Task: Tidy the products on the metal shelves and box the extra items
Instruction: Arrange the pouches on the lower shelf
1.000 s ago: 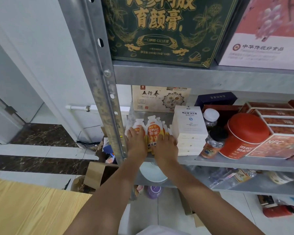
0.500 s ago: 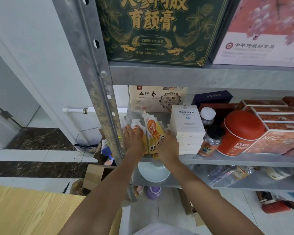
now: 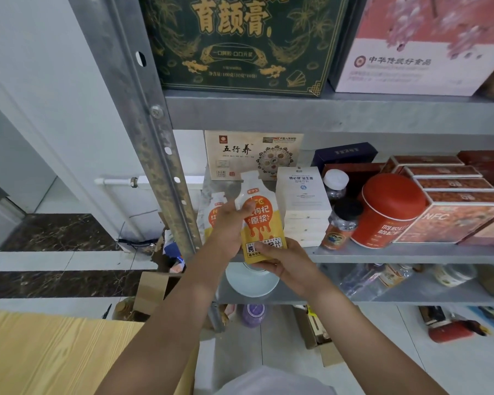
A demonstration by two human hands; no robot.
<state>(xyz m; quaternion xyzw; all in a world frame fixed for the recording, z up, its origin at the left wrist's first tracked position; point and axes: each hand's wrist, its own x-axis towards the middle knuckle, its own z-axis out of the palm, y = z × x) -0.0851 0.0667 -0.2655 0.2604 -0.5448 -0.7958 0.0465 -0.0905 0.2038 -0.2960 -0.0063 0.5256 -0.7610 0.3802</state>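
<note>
Since the earlier frame, you are raising the front pouch (image 3: 261, 223) off the shelf (image 3: 397, 253) edge — left hand (image 3: 228, 232) gripping its side, right hand (image 3: 288, 260) gripping its base, both grips closed on it — probably to separate an extra; a second pouch (image 3: 215, 216) is leaning behind it.

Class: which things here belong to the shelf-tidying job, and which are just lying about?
Job: orange pouch, held by left hand and right hand; second pouch; white boxes; red tin.
Lying about: wooden table; white pipe.
</note>
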